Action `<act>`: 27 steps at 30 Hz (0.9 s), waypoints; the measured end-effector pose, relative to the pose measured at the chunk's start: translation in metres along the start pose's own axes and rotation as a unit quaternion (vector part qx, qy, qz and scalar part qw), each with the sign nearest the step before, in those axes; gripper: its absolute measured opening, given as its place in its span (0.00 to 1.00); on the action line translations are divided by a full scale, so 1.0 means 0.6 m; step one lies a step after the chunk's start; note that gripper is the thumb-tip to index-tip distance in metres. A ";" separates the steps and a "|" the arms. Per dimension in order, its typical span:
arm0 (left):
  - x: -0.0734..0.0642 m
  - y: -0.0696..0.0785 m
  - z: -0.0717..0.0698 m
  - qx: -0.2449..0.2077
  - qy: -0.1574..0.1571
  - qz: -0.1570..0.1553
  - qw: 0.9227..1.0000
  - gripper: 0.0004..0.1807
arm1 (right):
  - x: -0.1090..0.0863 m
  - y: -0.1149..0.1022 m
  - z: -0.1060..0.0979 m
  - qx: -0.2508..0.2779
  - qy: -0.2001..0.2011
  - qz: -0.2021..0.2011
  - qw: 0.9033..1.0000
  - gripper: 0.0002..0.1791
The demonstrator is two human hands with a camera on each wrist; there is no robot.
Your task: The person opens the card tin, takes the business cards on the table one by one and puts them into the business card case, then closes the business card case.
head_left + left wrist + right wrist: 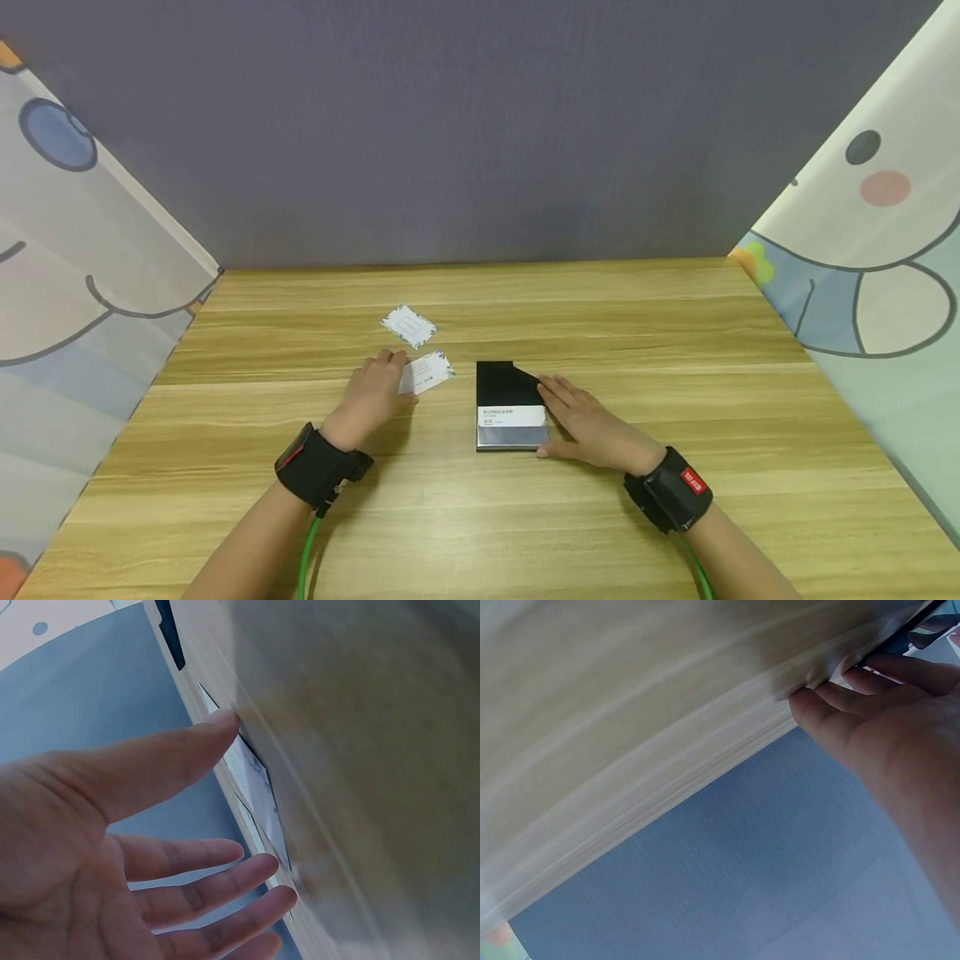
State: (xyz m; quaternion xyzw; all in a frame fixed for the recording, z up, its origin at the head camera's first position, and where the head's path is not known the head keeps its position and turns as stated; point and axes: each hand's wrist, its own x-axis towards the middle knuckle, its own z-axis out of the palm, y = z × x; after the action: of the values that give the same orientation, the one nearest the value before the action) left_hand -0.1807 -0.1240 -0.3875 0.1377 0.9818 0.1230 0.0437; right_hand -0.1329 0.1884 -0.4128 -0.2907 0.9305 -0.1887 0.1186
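A white business card [427,372] with a leafy printed edge lies on the table, partly covered by my left hand [375,387]. In the left wrist view, the thumb [180,761] and the loosely extended fingers [206,889] are spread apart at the card [259,791], not closed on it. To the right lies an opened card case [513,436], black inside with a silvery front, and a printed white card [512,416] shows in it. My right hand [588,423] rests against the case's right side, fingers extended; the right wrist view shows its fingertips low at the tabletop.
Another white card [408,326] with a patterned border lies flat behind the first. The wooden table [637,317] ends at a grey panel [480,133] at the back. Cartoon-printed panels [862,208] flank both sides. A green cable [306,557] trails from each wrist strap.
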 end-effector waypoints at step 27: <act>0.014 -0.009 0.006 -0.024 -0.017 -0.015 0.999 0.30 | 0.002 0.001 -0.001 0.002 -0.004 0.002 1.000 0.48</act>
State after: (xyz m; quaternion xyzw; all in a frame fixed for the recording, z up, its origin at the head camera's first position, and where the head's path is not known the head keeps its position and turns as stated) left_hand -0.1899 -0.1260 -0.3931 0.1240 0.9797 0.1432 0.0655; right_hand -0.1342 0.1884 -0.4129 -0.2893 0.9301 -0.1894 0.1238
